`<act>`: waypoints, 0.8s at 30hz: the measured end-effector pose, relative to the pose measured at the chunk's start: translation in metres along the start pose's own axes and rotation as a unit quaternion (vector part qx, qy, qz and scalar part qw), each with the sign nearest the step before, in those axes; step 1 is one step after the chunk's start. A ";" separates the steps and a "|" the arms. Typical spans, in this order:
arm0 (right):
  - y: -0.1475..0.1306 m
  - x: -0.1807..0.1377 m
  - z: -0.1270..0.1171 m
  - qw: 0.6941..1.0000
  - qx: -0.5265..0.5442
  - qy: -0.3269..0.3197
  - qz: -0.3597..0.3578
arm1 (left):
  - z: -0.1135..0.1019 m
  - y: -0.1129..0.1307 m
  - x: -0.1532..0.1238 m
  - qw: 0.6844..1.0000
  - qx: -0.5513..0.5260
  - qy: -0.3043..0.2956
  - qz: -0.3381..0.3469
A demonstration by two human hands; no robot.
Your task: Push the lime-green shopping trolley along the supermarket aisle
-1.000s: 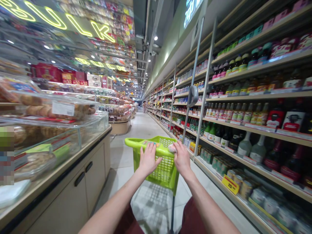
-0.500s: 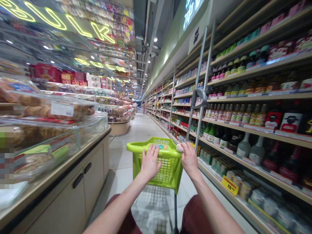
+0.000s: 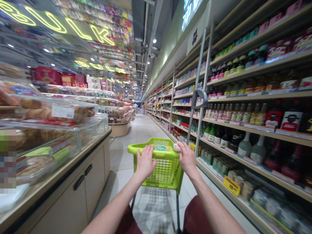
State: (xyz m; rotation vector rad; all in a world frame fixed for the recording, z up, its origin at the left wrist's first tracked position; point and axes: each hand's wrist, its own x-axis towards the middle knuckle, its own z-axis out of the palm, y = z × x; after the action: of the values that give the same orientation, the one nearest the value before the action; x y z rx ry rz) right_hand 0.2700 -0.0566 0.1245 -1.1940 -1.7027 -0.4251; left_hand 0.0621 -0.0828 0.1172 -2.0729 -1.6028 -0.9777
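1. A yellow neon sign [image 3: 60, 24] is seen glowing at the upper left.
2. Packed pastries [image 3: 51, 109] are stacked on a glass display case [image 3: 80, 133] at the left.
3. A beige counter [image 3: 73, 175] with dark cabinet handles [image 3: 83, 176] is set below the case.
4. Long shelves [image 3: 255, 97] at the right are filled with bottles [image 3: 234, 112].
5. Cans [image 3: 219, 167] are lined on a low shelf, near a yellow price tag [image 3: 231, 185].
6. A pale tiled floor [image 3: 143, 128] is seen running down the aisle.
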 end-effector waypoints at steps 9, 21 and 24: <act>-0.063 -0.004 0.023 0.992 0.062 -0.046 -0.103 | 0.000 0.008 -0.002 0.999 0.003 0.002 0.032; -0.008 0.003 0.004 0.999 0.031 0.009 0.004 | -0.005 -0.014 0.000 1.000 0.020 0.000 -0.013; -0.040 0.001 0.013 0.997 0.060 -0.022 -0.045 | -0.007 -0.008 0.000 1.000 0.019 0.003 -0.009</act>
State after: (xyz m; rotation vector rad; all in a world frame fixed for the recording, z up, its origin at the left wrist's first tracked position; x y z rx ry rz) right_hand 0.2287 -0.0646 0.1288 -1.0483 -1.7993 -0.3482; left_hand 0.0521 -0.0849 0.1207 -2.0316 -1.6266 -0.9525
